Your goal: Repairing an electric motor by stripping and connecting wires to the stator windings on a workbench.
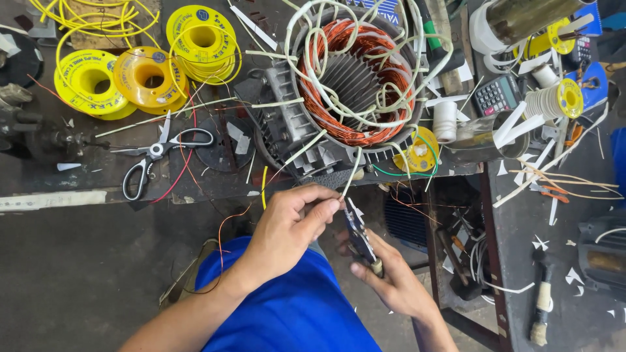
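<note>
Cluttered with yellow wire spools (91, 81), scissors (160, 153) and paper scraps, a dark workbench (52, 176) carries a motor stator (349, 81) wound in copper, set close to its front edge. Below that edge, the left hand (287, 228) pinches the end of a white sleeved lead (352, 171) hanging from the stator, thumb and fingers closed on it. Just beside it, the right hand (391, 280) grips a dark hand tool (358, 238), blade upward. Open floor lies left of the blue-clothed lap.
</note>
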